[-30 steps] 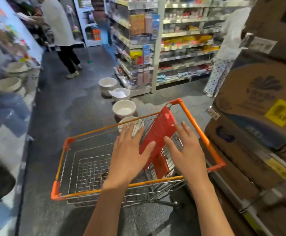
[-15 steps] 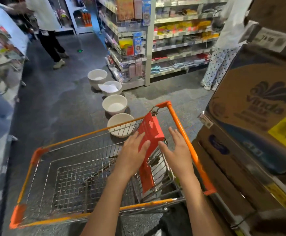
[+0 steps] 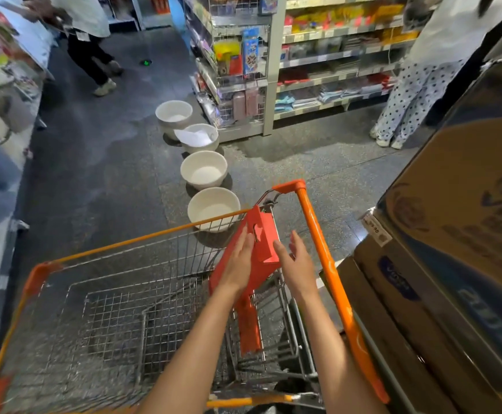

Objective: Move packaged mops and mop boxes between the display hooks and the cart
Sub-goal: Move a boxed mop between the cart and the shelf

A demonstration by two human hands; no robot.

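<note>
Below, both hands reaching into an orange-rimmed wire cart on the right side of its basket. Left hand laid flat, fingers straight and together, palm against the left face of a long red mop box. Right hand open beside the box's right edge, fingers extended and loosely spread, thumb tip near the box corner; actual contact there impossible to tell. Box standing tilted inside the cart, upper end leaning toward the far right corner and rising above the rim, lower end down near the wire floor. Rest of the basket bare mesh. Beyond the cart's far rail, four white basins in a row on the dark floor, the second one holding a sheet of paper. Stacked brown cartons close along the right. Stocked shelves farther back, with two people standing in the aisles.
</note>
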